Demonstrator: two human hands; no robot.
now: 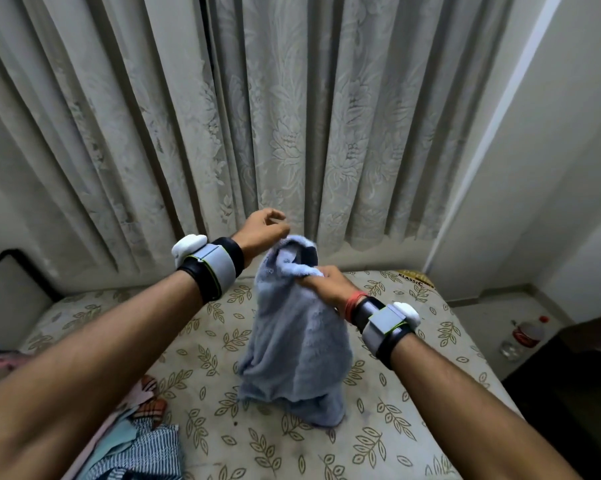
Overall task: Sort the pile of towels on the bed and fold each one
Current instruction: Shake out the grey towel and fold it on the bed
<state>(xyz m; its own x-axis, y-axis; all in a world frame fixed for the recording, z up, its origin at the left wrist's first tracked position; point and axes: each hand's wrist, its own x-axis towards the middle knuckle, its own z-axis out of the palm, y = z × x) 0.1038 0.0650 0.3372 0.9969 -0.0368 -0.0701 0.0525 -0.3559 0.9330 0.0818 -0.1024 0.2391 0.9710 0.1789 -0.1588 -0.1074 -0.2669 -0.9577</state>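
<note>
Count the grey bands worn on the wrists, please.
2. One grey band sits just behind the left hand, which is by the top of the towel. The other grey band sits just behind the right hand, which grips the towel. None seems hidden.

We see thru one head cam, wide-angle, worn above the bed [378, 445] at its near side, facing fwd & down across the bed to the curtain [292, 116] behind it; close in, bed fills the lower frame
</note>
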